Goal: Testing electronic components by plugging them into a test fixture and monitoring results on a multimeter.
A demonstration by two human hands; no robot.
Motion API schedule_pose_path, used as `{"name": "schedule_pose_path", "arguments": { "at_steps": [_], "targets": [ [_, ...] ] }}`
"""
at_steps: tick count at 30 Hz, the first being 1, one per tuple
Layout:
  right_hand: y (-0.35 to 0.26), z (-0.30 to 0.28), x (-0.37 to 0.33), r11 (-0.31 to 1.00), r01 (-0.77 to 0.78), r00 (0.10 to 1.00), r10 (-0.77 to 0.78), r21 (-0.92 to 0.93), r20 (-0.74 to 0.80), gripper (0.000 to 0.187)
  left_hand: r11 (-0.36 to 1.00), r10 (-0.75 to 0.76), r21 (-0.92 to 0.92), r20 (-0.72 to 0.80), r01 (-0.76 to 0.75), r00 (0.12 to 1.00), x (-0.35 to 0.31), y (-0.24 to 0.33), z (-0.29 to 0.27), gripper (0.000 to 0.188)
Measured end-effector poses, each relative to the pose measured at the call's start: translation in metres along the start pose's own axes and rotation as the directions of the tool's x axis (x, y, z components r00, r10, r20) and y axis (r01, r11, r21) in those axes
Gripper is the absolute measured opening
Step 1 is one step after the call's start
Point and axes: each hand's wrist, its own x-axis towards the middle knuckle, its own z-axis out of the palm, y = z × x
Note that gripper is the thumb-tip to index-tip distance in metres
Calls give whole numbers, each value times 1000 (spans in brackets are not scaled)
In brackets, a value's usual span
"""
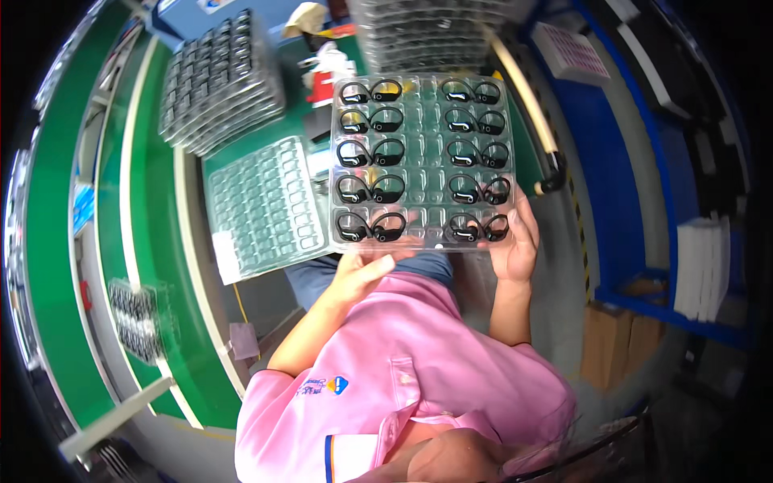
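Observation:
Both my hands hold up a clear plastic tray (424, 153) in front of my chest. Black ear-hook earphones (374, 189) sit in its pockets in pairs, several rows down the left side and several down the right; the middle pockets hold none. My left hand (366, 275) grips the near edge at the left, its fingers reaching beneath the tray and showing dimly through the plastic. At the near right corner my right hand (515, 249) grasps the edge, with part of its fingers behind the tray.
On the green bench, an unfilled clear tray (266, 201) lies left of mine. Behind it rises a stack of filled trays (221, 84); another clear stack (431, 36) stands at the back. A pale pole (527, 97) runs along the right, near a blue rack (620, 201) and a cardboard box (606, 342).

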Motion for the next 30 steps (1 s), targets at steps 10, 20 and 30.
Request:
{"name": "schedule_pose_path", "arguments": {
  "at_steps": [10,20,30],
  "targets": [
    [-12,178,-1,954,-269,935,292,-133,201,63,873,146,-394,-350,-287,925,-59,135,-3,65],
    [21,202,35,876,-380,801,473,-297,368,65,755,480,97,-755,-648,446,-195,203,-102,59],
    [45,186,27,902,-328,843,414,-281,343,58,517,619,472,-783,-714,-69,-375,257,-205,34]
  ]
}}
